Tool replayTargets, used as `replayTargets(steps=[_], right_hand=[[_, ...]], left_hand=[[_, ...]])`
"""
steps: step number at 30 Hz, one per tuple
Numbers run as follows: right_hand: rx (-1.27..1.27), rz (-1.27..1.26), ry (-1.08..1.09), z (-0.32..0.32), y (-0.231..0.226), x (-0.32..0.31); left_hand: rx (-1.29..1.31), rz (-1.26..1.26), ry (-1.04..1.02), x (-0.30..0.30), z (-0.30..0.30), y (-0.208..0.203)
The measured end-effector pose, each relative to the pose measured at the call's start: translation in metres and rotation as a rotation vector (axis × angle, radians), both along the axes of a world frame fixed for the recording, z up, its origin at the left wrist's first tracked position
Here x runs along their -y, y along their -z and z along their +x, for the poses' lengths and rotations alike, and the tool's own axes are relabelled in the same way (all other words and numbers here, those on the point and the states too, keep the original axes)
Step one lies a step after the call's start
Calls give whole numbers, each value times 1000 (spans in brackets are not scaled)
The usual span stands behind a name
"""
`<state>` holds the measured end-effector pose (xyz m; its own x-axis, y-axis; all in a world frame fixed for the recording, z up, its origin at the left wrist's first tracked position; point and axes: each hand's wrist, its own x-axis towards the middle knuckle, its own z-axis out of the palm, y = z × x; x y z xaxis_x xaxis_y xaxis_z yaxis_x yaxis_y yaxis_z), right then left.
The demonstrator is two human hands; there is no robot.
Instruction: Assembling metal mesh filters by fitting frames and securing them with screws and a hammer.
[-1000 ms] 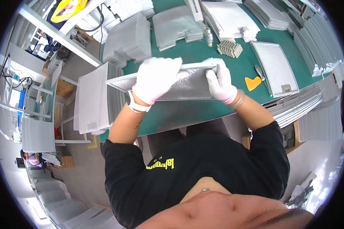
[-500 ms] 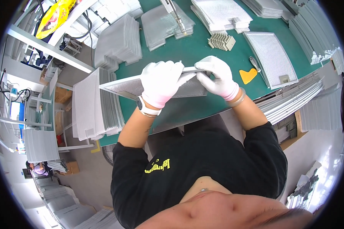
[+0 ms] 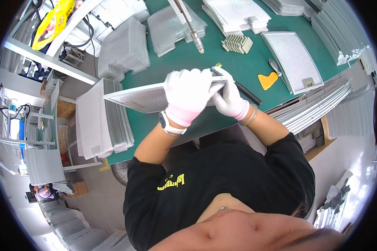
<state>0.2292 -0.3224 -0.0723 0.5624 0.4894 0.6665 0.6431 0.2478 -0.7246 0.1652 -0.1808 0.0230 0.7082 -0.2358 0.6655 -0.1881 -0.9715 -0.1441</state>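
Note:
A framed silver mesh filter panel (image 3: 144, 100) is held tilted above the green table, its long edge running left to right. My left hand (image 3: 187, 94), in a white glove with a pink cuff, is closed over the top edge near the panel's right part. At the right end, my right hand (image 3: 229, 94), gloved the same way, grips the frame, its thumb close to my left fingers. Part of the panel's right end is hidden by the gloves. Just beyond my right hand lies a tool with a black handle (image 3: 249, 93); its head is mostly hidden.
Stacks of mesh sheets (image 3: 125, 48) stand along the table's left and back. To the right lie a yellow scraper (image 3: 267, 80), a ridged beige block (image 3: 237, 44) and another framed panel (image 3: 293, 60). A pen-shaped tool on an arm (image 3: 193, 35) hangs over the middle.
Both hands have shifted closer together, the left one moving right along the panel. The panel has turned slightly, and the black-handled tool now shows beyond my right hand.

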Motion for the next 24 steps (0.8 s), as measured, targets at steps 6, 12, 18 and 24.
replayTargets(steps=[6, 12, 18, 24], right_hand=[[174, -398, -78, 15, -43, 34], [114, -1154, 577, 32, 42, 86], [182, -717, 441, 52, 62, 110], [-286, -584, 230, 15, -95, 168]], left_hand=[[322, -151, 117, 12, 20, 19], [382, -179, 24, 24, 24, 27], [389, -210, 50, 23, 29, 31], [385, -256, 32, 20, 31, 32]])
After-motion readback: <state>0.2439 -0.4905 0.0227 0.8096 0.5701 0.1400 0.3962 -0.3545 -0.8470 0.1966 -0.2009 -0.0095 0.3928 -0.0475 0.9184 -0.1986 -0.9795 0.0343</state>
